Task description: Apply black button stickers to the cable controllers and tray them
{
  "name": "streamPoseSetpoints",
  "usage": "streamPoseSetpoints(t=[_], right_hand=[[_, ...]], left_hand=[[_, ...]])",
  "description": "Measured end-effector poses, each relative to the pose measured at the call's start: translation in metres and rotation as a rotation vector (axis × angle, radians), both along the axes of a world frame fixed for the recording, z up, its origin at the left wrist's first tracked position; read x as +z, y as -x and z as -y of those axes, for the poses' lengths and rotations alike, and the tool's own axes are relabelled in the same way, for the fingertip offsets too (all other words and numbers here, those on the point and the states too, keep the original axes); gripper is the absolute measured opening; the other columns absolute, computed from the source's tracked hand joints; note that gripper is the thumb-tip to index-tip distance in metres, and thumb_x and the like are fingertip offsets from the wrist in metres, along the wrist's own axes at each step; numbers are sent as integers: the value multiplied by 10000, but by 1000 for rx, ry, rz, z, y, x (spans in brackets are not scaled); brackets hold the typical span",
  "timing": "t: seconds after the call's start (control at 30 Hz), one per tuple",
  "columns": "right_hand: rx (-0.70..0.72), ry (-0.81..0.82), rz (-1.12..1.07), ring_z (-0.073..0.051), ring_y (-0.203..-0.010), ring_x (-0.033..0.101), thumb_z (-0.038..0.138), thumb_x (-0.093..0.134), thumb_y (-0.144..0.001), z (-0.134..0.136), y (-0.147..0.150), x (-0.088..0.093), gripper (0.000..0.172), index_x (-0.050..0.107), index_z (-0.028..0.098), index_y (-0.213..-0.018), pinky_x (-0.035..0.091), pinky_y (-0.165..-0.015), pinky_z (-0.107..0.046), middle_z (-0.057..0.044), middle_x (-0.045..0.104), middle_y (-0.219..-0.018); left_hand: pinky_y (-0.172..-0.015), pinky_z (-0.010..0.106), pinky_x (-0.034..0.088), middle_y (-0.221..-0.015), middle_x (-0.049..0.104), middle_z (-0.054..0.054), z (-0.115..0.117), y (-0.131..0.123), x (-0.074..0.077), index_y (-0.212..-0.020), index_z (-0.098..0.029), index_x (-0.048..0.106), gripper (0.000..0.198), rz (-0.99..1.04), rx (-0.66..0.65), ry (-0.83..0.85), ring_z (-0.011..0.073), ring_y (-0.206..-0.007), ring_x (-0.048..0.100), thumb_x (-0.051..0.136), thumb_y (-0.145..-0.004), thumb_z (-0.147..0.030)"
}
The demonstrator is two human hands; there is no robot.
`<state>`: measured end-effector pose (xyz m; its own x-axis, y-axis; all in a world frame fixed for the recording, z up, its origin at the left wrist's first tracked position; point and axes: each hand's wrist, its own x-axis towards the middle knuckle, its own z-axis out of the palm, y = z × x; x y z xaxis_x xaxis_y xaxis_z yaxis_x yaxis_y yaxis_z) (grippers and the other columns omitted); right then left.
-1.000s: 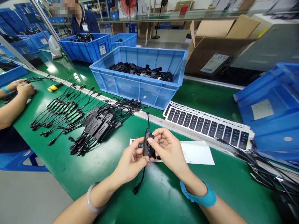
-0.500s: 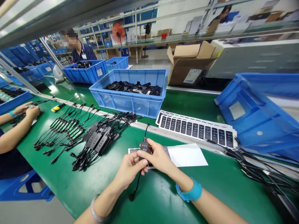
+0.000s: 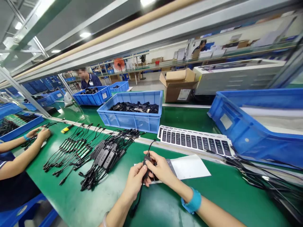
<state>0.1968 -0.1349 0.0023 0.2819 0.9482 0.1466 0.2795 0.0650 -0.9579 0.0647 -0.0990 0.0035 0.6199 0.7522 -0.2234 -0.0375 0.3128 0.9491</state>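
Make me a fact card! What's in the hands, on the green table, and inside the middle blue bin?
Left hand: holds black device, cable at each end
Right hand: holds same device, thumb on it
Right wrist: blue band
Green table: pile of black boxes, green circuit boards, white sheet
Middle blue bin: heap of black parts

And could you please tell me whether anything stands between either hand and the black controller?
Nothing visible does: the left hand and right hand both touch the black controller directly. The white sheet lies on the green table, not between hands and controller.
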Motion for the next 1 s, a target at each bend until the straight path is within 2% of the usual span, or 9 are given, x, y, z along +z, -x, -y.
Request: streamPoseSetpoints(t=[0.17,0.27,0.37,0.47,0.57,0.67,0.77,0.9,1.0], right_hand=[[-91,-27,-28,-133,-553,538,232,544,-791,2,-2,16,282,631,181,-1054,433,-534,-242,32,565,-628],[-250,18,-22,-139,-592,593,281,453,-860,20,-37,32,295,587,197,-1109,477,-537,-239,21,600,-674],[-472,76,29,-148,-610,610,355,410,-886,71,-87,53,381,507,208,-1224,498,-515,-249,13,601,-727],[-684,154,148,-185,-643,606,388,523,-811,146,-127,74,474,499,215,-1252,508,-521,-290,-1,587,-757],[-883,232,312,-280,-836,620,304,588,-723,211,-151,82,393,602,177,-1095,529,-723,-433,-83,609,-854],[-1023,303,458,-439,-1045,547,203,596,-646,242,-162,69,326,645,105,-953,393,-896,-642,-209,608,-914],[-994,326,740,-436,-1007,585,237,550,-722,227,-158,45,305,671,104,-967,414,-877,-635,-241,624,-961],[-468,181,723,-265,-753,669,261,493,-810,155,-124,15,268,713,170,-934,540,-722,-409,-141,695,-906],[-291,115,683,-226,-767,668,240,523,-816,95,-90,-2,243,726,194,-940,535,-746,-349,-89,707,-873]], left_hand=[[-627,248,554,-850,724,87,3,3,2,-980,-113,644,614,-97,-100,-81,157,-678,683,649,-726,-673],[-918,404,532,-1165,689,154,7,4,-4,-1289,-145,540,641,-178,-325,-341,250,-1031,673,460,-879,-632],[-1108,516,356,-1419,522,138,12,4,-15,-1411,-211,446,592,-343,-483,-850,305,-1327,465,497,-904,-511],[-1131,578,283,-1518,378,147,20,5,-22,-1459,-225,384,616,-529,-561,-1203,346,-1421,286,548,-894,-408],[-1119,583,296,-1495,401,193,26,5,-17,-1461,-180,382,610,-712,-598,-1316,369,-1405,307,565,-897,-325],[-1123,562,298,-1440,469,212,28,5,-6,-1436,-134,418,574,-833,-580,-1320,373,-1381,361,573,-897,-259],[-1105,568,322,-1373,523,212,29,5,0,-1402,-126,457,562,-856,-553,-1322,383,-1357,398,614,-872,-227],[-1089,570,342,-1320,547,197,30,6,0,-1367,-143,486,549,-860,-519,-1355,383,-1332,431,651,-851,-230],[-1088,573,341,-1323,541,190,32,5,-1,-1352,-141,496,533,-886,-530,-1382,383,-1329,430,648,-858,-271]])
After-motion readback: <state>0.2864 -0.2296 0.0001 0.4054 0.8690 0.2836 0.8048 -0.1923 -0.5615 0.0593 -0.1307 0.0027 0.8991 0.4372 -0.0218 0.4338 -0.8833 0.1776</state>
